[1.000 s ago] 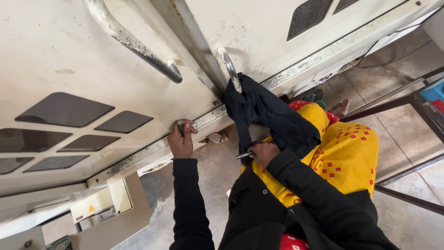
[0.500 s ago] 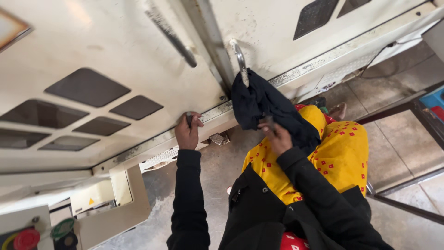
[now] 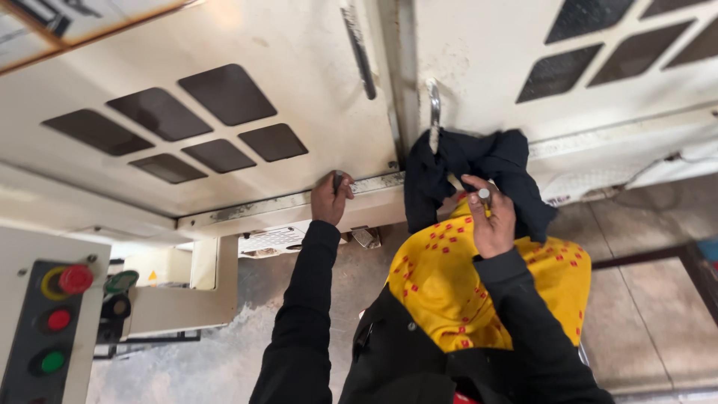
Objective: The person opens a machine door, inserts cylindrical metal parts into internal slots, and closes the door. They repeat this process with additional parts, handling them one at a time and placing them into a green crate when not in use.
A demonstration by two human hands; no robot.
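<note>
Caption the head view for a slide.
Left hand grips the machine door's lower edge while the right hand holds a small metal piece by a dark cloth.

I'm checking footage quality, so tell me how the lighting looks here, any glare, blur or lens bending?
Head view: bright, even light; mild glare washes the cream machine panel near the top. The left hand and right hand are sharp, no motion blur. The wide lens tilts and bows the panel edges. The dark cloth loses detail in shadow.

Single head camera on me, looking steeply down, close along the cream machine door point(image 3: 247, 172) to the concrete floor point(image 3: 651, 299).
</note>
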